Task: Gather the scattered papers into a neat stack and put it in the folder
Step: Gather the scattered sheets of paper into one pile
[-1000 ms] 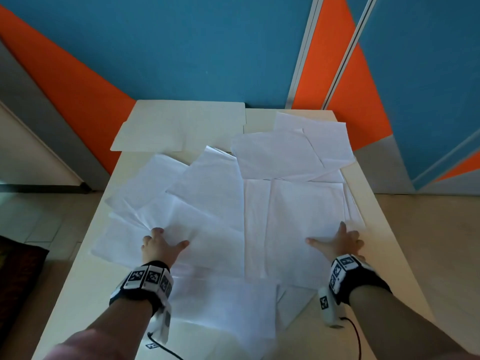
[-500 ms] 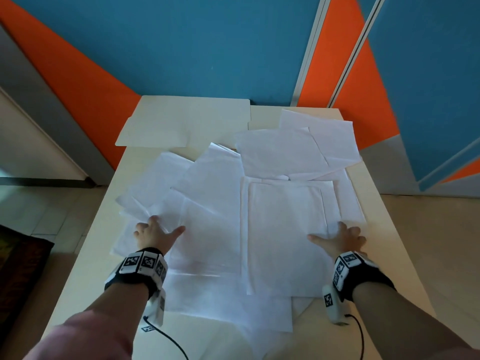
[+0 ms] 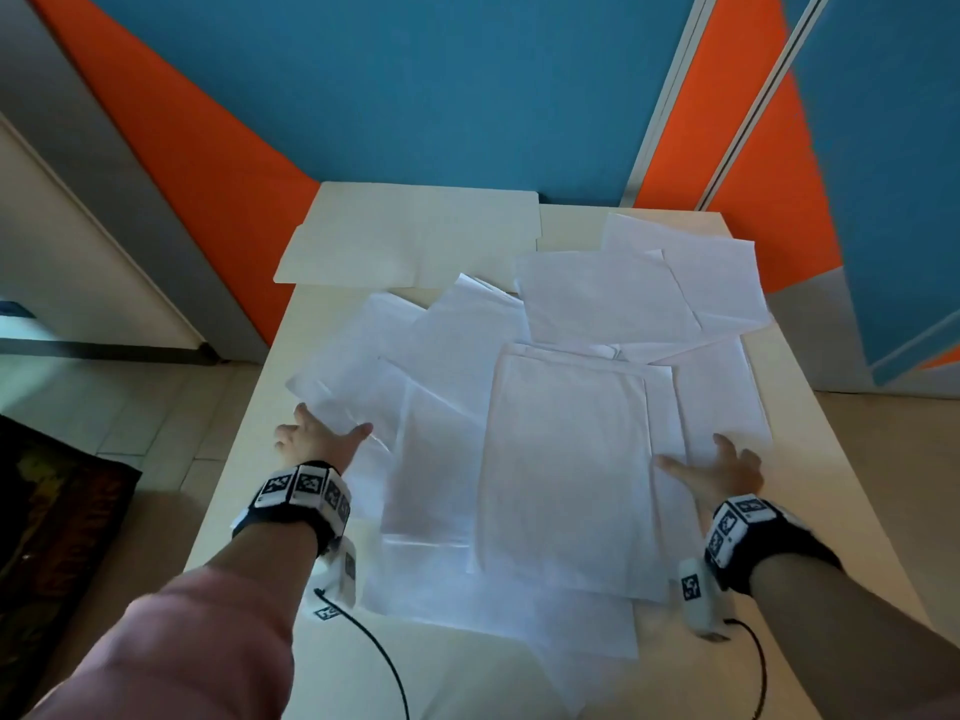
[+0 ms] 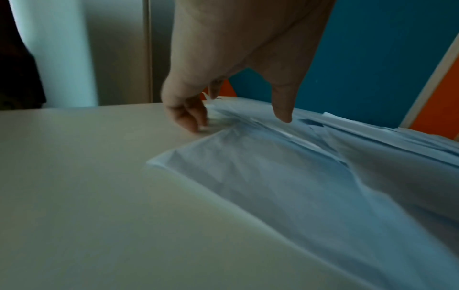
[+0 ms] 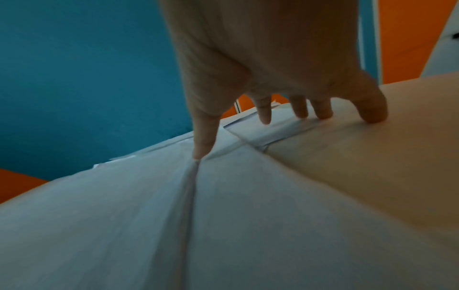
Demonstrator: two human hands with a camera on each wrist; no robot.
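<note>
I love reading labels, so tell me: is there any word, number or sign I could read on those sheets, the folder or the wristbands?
No readable text anywhere.
Papers: faint print, too blurred to read.
Folder: plain, no label visible.
Wristbands on left hand and right hand: black-and-white square code patterns only, no letters or numbers.

No readable text anywhere; the wristbands (image 3: 304, 492) show only square black-and-white markers.

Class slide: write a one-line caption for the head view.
Both open hands, left and right, press scattered white paper sheets on a cream table.
</note>
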